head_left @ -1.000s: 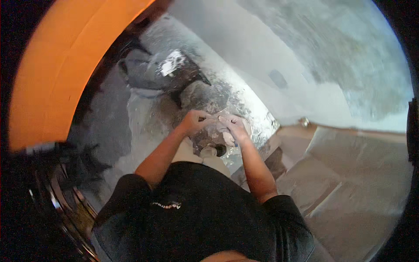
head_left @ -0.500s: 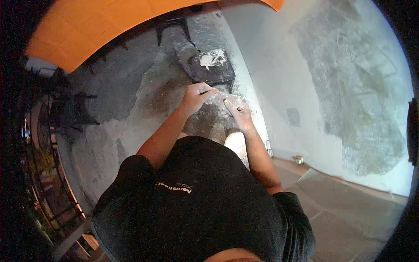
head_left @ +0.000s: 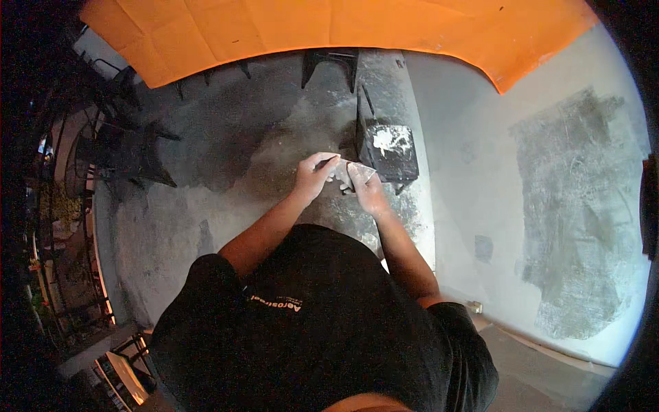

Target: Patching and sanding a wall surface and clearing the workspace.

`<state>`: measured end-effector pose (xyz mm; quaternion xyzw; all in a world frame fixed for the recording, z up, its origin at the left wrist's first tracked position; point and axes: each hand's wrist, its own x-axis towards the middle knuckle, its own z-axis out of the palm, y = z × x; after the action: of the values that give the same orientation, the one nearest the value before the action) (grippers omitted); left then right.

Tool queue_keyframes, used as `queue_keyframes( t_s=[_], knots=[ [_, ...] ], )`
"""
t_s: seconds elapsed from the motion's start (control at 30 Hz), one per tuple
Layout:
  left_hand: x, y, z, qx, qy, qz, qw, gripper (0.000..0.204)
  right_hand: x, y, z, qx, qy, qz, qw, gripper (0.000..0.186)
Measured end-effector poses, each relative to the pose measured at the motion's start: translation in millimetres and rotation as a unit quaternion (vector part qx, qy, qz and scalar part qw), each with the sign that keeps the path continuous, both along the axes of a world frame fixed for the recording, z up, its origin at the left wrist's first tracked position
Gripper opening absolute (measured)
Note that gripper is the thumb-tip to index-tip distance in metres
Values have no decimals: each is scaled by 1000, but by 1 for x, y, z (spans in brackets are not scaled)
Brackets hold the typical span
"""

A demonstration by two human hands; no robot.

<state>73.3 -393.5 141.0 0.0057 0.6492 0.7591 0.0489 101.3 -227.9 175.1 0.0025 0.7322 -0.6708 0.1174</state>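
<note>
A thin pale plate [head_left: 344, 168] is held in the air in front of the person's black T-shirt [head_left: 329, 316]. The left hand [head_left: 315, 174] pinches its left end; the right hand [head_left: 369, 192] grips the other, thumb on top. Beyond stands a black chair [head_left: 406, 159], its seat splashed white, beside a pale wall [head_left: 473, 185]. An orange sheet [head_left: 329, 26] spans the top.

My left grip [head_left: 317, 180] and right grip [head_left: 367, 189] cover parts of the thin pale piece [head_left: 362, 169] between them, too small for me to make out. The orange sheet [head_left: 329, 26] runs past the upper edge and hides the top of some black furniture [head_left: 331, 64]. My black shirt [head_left: 322, 329] blocks the floor [head_left: 171, 240] beneath me.
</note>
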Motion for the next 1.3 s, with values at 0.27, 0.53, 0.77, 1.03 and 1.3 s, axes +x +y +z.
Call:
queue_keyframes(
  t_s=[0.27,0.53,0.77,1.03,1.3],
  knots=[
    [-33,-40,-8,19,4,20,1000,20,-50,-30,-18,49,101,-73,991,23],
    [-92,-37,-3,-126,131,-176,968,17,-89,15,-4,67,-23,128,989,23],
    [-171,10,-11,-146,126,-216,957,17,-159,29,-76,28,40,121,991,24],
    [-284,67,-52,-209,64,-206,954,33,-236,73,-96,182,94,-111,972,28],
    [-361,82,-112,-262,-135,-194,936,43,-240,56,-153,419,59,-162,891,41]
  ],
)
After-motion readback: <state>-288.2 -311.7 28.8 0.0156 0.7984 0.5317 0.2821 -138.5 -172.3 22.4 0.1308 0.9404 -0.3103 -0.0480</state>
